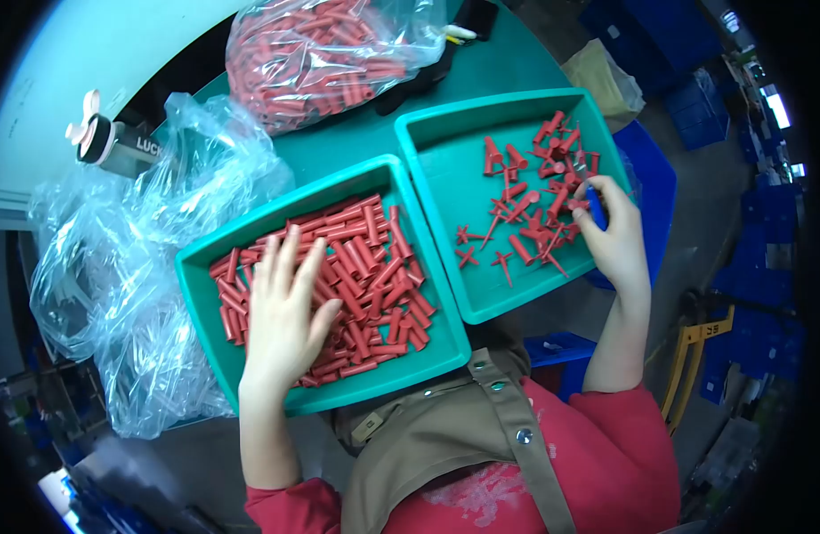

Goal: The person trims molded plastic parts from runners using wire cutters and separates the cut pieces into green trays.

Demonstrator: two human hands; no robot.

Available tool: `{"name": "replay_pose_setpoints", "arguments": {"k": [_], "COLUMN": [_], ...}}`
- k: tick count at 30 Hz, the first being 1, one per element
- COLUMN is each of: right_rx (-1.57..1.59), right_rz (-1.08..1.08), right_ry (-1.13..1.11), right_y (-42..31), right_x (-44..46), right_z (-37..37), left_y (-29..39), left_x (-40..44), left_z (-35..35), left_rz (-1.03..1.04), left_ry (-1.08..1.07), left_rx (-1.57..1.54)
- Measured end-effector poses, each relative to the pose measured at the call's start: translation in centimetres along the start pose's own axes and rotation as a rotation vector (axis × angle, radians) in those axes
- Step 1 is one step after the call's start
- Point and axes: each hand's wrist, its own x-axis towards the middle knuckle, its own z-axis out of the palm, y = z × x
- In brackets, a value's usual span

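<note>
Many red plastic tubes [352, 267] fill the left green tray [379, 394]. My left hand [287, 311] lies over them, palm down with fingers spread, holding nothing. The right green tray [441, 227] bears a looser heap of red flanged tubes and cross-shaped pieces [525, 209]. Over its right side, my right hand [613, 222] is closed round a blue-handled tool [596, 206]. The metal tip of the tool points up among the red pieces; whether it touches one cannot be made out.
A clear bag of red tubes [312, 67] stands behind the trays. Crumpled clear plastic [152, 267] and a bottle [121, 147] are at the left. Blue bins [646, 205] and a yellow frame [687, 356] are at the right.
</note>
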Motion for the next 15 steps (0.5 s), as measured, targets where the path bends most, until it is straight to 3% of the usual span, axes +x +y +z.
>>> {"name": "replay_pose_setpoints", "arguments": {"k": [2, 5, 7, 11, 15], "right_rx": [-0.044, -0.05, -0.256, -0.325, -0.366], "right_rz": [-0.1, 0.004, -0.182, -0.307, -0.341], "right_ry": [-0.016, -0.153, -0.093, -0.203, -0.328], "right_y": [0.9, -1.0, -1.3, -1.6, -1.1], "right_x": [-0.4, -1.0, -1.2, -1.2, -1.2], "right_z": [0.8, 1.6, 2.5, 2.9, 3.3], "left_y": [0.0, 0.8, 1.0, 1.7, 2.6], "left_x": [0.6, 0.3, 0.1, 0.1, 0.3], "left_z": [2.7, 2.7, 2.4, 1.0, -0.4], "left_rz": [0.023, 0.089, 0.097, 0.098, 0.132], "left_ry": [-0.15, -0.216, -0.23, -0.322, -0.094], "left_rx": [0.074, 0.036, 0.03, -0.011, 0.088]}}
